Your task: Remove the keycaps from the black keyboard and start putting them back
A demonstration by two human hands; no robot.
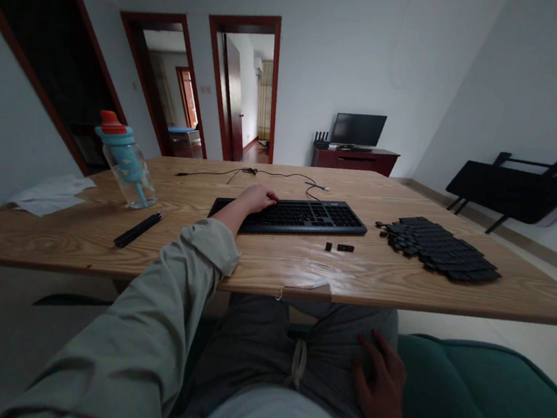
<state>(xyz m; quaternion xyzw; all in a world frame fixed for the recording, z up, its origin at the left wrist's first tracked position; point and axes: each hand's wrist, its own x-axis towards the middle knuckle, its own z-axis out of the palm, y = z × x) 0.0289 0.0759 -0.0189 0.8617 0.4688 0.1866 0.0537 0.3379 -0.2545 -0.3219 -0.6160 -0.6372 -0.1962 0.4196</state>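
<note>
The keyboard (312,216) lies flat on the table (252,266), and the left hand (258,199) is over its left part, fingers bent and the tips down near its back edge; whether they pinch anything I cannot tell. The right hand (382,378) is open and holds nothing, resting with parted fingers on the thigh (337,350), lower than the keyboard and on its near side. Just in front of the keyboard sit a small black piece (328,247) and, beside it, a longer one (345,248). To the keyboard's right spreads a pile (445,249) of dark pieces, apart from it. Behind the keyboard lies a thin cable (287,174). To its left are a black stick (138,230), an upright bottle (129,168) and, farthest out, some paper (53,195)
</note>
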